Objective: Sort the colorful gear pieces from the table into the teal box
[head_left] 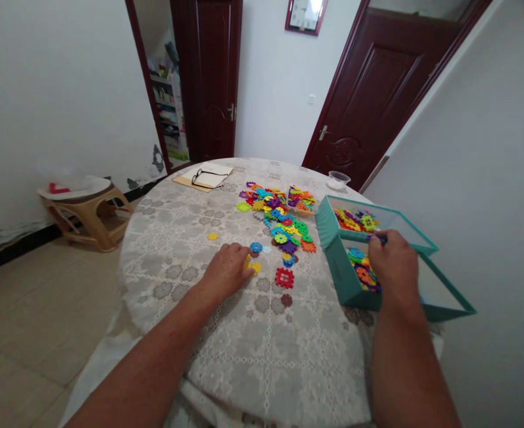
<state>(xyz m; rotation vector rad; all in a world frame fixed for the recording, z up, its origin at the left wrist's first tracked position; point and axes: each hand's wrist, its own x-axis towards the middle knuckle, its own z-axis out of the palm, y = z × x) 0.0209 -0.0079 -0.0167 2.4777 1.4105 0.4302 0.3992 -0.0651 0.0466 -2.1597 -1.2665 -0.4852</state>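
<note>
My left hand (231, 267) rests on the tablecloth with its fingers curled round a yellow gear piece (256, 268), partly hidden by the thumb. Just beyond it are a blue gear piece (256, 247) and a pale one. Over the teal box (340, 276) at the right, my right hand (394, 261) is closed in a pinch. A bit of a purple gear piece (369, 238) shows at its fingertips. Inside the box, colourful gear pieces (363, 274) fill part of both compartments. A red square piece (284, 277) and a brown gear piece (286, 300) lie between my hands.
A heap of plastic gear pieces (284, 223) spreads mid-table, beside a clear tub of pieces (301, 201). Farther back are a notebook (212, 176) with glasses (197, 176) on it, and a clear bowl (338, 179). A stool (97, 217) stands left of the table.
</note>
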